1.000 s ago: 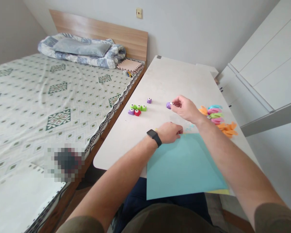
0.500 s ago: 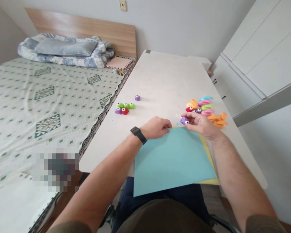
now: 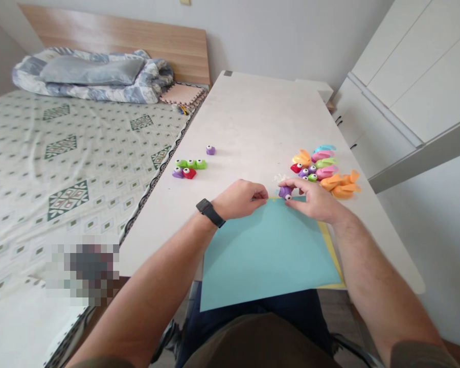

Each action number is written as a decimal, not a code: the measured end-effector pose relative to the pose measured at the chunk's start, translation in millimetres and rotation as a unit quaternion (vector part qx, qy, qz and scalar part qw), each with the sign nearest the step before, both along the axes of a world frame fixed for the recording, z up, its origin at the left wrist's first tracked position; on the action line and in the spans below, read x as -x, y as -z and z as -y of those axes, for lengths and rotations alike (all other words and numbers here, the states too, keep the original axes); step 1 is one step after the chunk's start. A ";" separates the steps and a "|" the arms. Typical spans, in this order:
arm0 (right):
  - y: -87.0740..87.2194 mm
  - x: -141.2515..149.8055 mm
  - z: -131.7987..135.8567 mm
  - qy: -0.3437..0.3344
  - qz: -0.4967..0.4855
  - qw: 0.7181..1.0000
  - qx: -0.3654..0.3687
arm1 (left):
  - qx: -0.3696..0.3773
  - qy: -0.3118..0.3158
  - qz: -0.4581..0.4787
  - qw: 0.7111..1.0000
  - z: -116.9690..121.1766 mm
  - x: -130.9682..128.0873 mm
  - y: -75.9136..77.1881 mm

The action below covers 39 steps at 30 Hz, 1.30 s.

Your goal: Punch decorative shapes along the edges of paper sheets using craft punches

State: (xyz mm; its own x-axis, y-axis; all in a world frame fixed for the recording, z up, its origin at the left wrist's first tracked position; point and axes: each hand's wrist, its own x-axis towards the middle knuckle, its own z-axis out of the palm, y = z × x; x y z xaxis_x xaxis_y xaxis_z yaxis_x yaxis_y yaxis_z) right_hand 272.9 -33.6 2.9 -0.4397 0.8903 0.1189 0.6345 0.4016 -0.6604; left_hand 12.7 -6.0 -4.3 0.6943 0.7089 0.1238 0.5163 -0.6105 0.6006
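1. Head view, only camera. Right hand [image 3: 315, 201]: thumb and fingers closed in a pinch on a small purple punch [image 3: 285, 192], gripping it.
2. Main change: that punch has travelled from over the bare tabletop to the top edge of the blue paper [image 3: 268, 250]. It now sits right at that edge, so the work has shifted to the paper.
3. Left hand [image 3: 239, 199], black watch [image 3: 210, 212] on the wrist: fingers curled, tips at the paper's top edge. It lies nearer the edge's middle than in the earlier frame. Cannot tell whether it pinches the paper.
4. Yellow paper [image 3: 331, 255] shows beneath the blue sheet, along the right side.
5. Left of the hands: 5 punches on the white table [image 3: 253, 107], 4 in a huddle, 1 apart.
6. Right of the hands: pile of colored punches [image 3: 322, 168], unchanged since the 0.5 s frame.
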 end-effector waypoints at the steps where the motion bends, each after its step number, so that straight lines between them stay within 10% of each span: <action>1: 0.3 -0.2 0.5 0.001 0.000 1.000 -0.002 | -0.002 0.000 -0.002 1.000 0.1 -0.2 -0.1; 39: 4.1 6.4 11.7 -0.030 -0.003 0.999 -0.015 | -0.017 -0.005 0.003 1.000 4.4 -3.0 -4.8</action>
